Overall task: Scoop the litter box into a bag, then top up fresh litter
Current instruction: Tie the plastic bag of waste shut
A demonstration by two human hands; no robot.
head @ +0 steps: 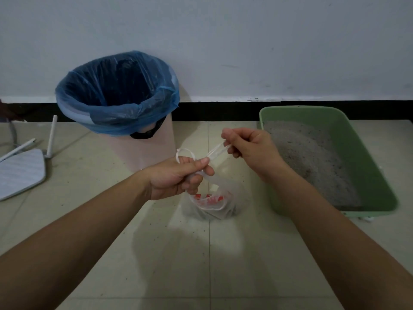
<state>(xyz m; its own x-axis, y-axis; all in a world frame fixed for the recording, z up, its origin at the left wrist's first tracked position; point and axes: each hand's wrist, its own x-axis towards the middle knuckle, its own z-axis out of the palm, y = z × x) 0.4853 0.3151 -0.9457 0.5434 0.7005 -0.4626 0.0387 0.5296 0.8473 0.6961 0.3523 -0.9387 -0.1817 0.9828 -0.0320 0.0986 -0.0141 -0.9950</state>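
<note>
Beige tiled floor (pixel 156 242) against a pale wall (pixel 245 41) with a black baseboard. Pink bin (pixel 143 151) with blue liner (pixel 116 92) stands at the wall, left of centre. White router (pixel 20 173), antennas up, lies on the floor far left. Green litter box (pixel 357 157) sits on the right, grey litter (pixel 308 157) inside, piled toward its far end. Thin clear plastic bag (pixel 212 204) with red print stands on the floor between bin and box, dark contents at its bottom. Left hand (pixel 176 177) grips one bag handle, fingers curled round it, loop sticking out above the fist. Right hand (pixel 248 148) pinches the other handle, pulled taut up-right. Both forearms reach in from below, hands just apart above the bag.
</note>
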